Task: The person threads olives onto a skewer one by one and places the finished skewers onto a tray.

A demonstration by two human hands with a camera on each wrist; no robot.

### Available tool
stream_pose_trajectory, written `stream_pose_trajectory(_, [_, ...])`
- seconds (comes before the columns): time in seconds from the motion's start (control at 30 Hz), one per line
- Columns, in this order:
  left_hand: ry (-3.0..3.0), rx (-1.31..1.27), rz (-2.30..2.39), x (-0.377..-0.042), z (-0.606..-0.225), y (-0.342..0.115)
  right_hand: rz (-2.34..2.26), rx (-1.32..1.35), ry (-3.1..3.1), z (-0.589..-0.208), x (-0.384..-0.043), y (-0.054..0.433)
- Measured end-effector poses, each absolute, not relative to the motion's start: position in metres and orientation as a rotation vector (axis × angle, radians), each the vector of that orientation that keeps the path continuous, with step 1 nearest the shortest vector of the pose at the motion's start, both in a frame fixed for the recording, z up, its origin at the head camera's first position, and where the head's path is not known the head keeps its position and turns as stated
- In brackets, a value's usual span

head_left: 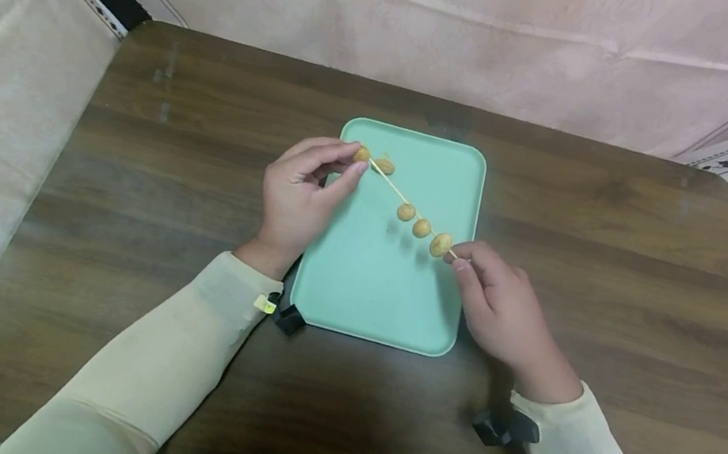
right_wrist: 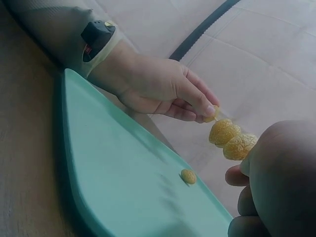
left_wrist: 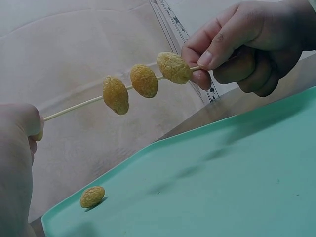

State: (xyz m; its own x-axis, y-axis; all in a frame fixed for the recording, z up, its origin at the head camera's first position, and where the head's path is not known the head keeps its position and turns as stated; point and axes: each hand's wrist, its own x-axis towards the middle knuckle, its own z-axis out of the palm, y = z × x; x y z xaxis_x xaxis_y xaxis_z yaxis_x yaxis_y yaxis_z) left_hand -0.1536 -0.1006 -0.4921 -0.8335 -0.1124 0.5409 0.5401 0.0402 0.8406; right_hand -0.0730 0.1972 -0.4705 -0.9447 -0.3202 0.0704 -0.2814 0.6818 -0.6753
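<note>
A thin wooden skewer (head_left: 389, 181) is held slantwise over a mint-green tray (head_left: 381, 294). Three small wrinkled golden balls, potato-like, are threaded towards its right end; the middle ball (left_wrist: 144, 81) sits between the other two. My left hand (head_left: 304, 189) pinches another golden ball (head_left: 362, 154) between thumb and fingers at the skewer's left end. With thumb and forefinger, my right hand (head_left: 499, 302) grips the opposite end, just beyond the outermost ball (head_left: 440, 245). One loose golden ball (left_wrist: 92, 196) lies on the tray near its far left side.
The tray rests on a brown wood-grain table (head_left: 182, 189). Pale patterned cloth (head_left: 398, 24) hangs behind the table and shows along its sides. A black wrist device (head_left: 504, 427) is strapped at the right sleeve, and another (head_left: 289, 319) is at the left.
</note>
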Motion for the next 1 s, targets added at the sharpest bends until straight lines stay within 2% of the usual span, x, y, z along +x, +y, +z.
stream_pose_trajectory(0.47, [-1.946,-0.445,-1.761,-0.149,-0.493,-0.094,-1.134,-0.519,2.808,-0.470,-0.073,0.192])
stream_pose_trajectory(1.0, [-2.002,-0.606,-1.667,-0.146,-0.493,-0.089,-1.166,-0.522,2.804,-0.468,-0.074,0.187])
